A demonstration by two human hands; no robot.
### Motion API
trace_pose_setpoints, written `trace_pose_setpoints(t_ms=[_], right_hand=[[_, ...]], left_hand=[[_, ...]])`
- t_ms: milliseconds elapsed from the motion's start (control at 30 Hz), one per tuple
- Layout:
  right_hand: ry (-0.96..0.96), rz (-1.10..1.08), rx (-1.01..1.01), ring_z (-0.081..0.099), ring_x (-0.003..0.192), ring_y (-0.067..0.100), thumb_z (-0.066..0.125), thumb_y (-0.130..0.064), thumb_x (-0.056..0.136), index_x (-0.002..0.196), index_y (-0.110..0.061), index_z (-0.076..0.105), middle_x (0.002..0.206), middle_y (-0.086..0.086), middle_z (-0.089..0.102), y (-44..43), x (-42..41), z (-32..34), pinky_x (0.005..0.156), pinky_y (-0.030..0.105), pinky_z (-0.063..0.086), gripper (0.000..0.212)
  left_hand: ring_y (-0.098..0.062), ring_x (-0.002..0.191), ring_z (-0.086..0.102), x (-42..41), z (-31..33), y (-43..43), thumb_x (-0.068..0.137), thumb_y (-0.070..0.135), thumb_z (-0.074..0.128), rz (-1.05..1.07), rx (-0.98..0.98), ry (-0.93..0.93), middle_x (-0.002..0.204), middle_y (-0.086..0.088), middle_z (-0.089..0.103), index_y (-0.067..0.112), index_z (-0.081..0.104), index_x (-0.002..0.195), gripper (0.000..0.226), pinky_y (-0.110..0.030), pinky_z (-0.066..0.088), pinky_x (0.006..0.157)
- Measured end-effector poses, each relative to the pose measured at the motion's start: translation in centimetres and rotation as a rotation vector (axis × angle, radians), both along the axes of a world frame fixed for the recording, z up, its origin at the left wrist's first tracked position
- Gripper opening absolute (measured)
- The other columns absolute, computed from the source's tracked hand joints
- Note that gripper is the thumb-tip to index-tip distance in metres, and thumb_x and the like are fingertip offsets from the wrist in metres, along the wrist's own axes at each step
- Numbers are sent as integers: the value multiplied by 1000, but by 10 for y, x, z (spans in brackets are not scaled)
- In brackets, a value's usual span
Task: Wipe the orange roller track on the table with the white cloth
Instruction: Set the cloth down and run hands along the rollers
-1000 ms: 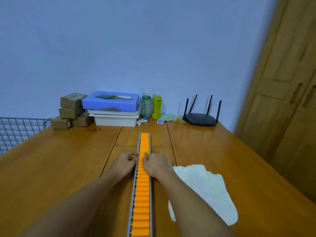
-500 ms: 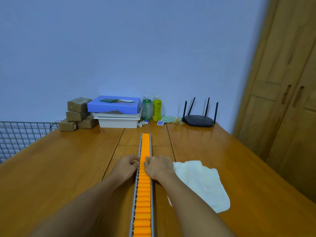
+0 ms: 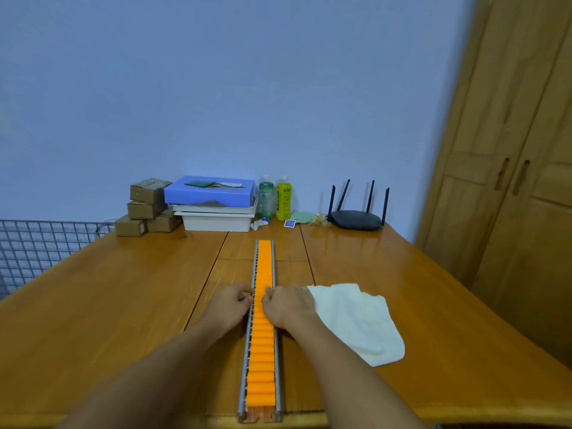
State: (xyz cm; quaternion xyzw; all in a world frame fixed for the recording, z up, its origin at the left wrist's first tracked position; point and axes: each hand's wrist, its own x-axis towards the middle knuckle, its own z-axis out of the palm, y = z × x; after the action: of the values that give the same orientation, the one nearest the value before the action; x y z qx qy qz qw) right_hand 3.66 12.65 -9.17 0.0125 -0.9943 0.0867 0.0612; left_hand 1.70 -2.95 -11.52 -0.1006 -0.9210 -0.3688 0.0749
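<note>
The orange roller track (image 3: 263, 342), with grey metal rails, runs down the middle of the wooden table (image 3: 123, 305) from its front edge toward the wall. My left hand (image 3: 230, 301) grips the left rail about midway along, fingers curled against it. My right hand (image 3: 288, 305) lies over the rollers and the right rail opposite it, fingers curled too. The white cloth (image 3: 356, 323) lies flat on the table just right of my right hand, with no hand holding it.
At the far edge stand several cardboard boxes (image 3: 145, 207), a blue box on white trays (image 3: 213, 202), two bottles (image 3: 275, 198) and a black router (image 3: 356, 218). A wire grid (image 3: 37, 246) is at the left, a wooden wardrobe (image 3: 510, 181) at the right.
The view has pulled back, so the track's near end and the table's front edge now show. Both hands stay at the same spot on the track. The cloth has not moved.
</note>
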Motion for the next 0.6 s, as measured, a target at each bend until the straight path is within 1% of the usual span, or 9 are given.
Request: trace_pose_setpoints(t_ms=[67, 100, 200, 267, 333, 400, 433, 533, 600], right_hand=[[-5, 2, 8, 55, 113, 31, 28, -43, 106, 115, -14, 68, 115, 14, 67, -1, 5, 0, 98, 45, 40, 50], [-6, 1, 18, 55, 114, 32, 28, -43, 106, 117, -14, 67, 117, 14, 67, -2, 8, 0, 98, 45, 39, 50], [-8, -5, 38, 53, 117, 32, 27, -43, 106, 117, -14, 67, 121, 14, 65, -3, 17, 2, 98, 45, 38, 49], [-14, -2, 48, 53, 118, 31, 28, -42, 106, 118, -15, 66, 122, 12, 65, -4, 24, 3, 98, 44, 39, 48], [-18, 0, 53, 53, 118, 31, 28, -42, 106, 119, -16, 66, 123, 12, 65, -4, 31, 5, 97, 44, 39, 48], [-19, 0, 57, 54, 117, 30, 27, -42, 106, 119, -16, 66, 122, 11, 66, -4, 38, 6, 97, 43, 39, 48], [-20, -2, 57, 54, 116, 30, 27, -42, 106, 119, -16, 66, 122, 11, 66, -4, 42, 7, 97, 43, 39, 48], [-12, -6, 65, 55, 117, 30, 27, -42, 106, 116, -14, 68, 121, 11, 66, -5, 52, 6, 99, 45, 37, 50], [-11, -7, 77, 54, 117, 30, 26, -43, 106, 115, -15, 68, 121, 11, 66, -5, 58, 5, 101, 46, 35, 51]], left_hand=[[-6, 63, 53, 5, -1, 0, 103, 21, 55, -2, -6, 15, 75, 6, 62, 19, 65, 129, 28, -18, 37, 54], [-7, 64, 54, 9, -1, 0, 103, 21, 55, -3, -14, 18, 76, 3, 64, 19, 65, 129, 28, -19, 39, 55], [-15, 77, 62, 20, 0, -1, 103, 21, 55, -5, -25, 22, 88, -4, 71, 19, 65, 128, 28, -27, 49, 65], [-19, 88, 66, 27, 0, -2, 103, 21, 55, -7, -22, 17, 96, -5, 72, 19, 65, 129, 28, -32, 53, 75], [-16, 86, 64, 33, -1, -2, 103, 21, 55, -11, -14, 22, 96, -4, 70, 18, 65, 129, 28, -30, 51, 73], [-10, 78, 61, 40, -1, -3, 103, 21, 54, -15, -16, 29, 91, 1, 67, 18, 65, 128, 28, -24, 46, 64], [-10, 75, 59, 43, -2, -3, 103, 21, 54, -18, -16, 26, 88, 0, 67, 19, 65, 127, 27, -23, 44, 62], [-22, 79, 65, 54, -2, -4, 103, 22, 54, -20, -24, 19, 88, -6, 70, 21, 66, 126, 26, -31, 48, 66], [-22, 83, 66, 62, -2, -5, 103, 22, 53, -17, -35, 18, 88, -4, 69, 21, 66, 126, 26, -32, 50, 68]])
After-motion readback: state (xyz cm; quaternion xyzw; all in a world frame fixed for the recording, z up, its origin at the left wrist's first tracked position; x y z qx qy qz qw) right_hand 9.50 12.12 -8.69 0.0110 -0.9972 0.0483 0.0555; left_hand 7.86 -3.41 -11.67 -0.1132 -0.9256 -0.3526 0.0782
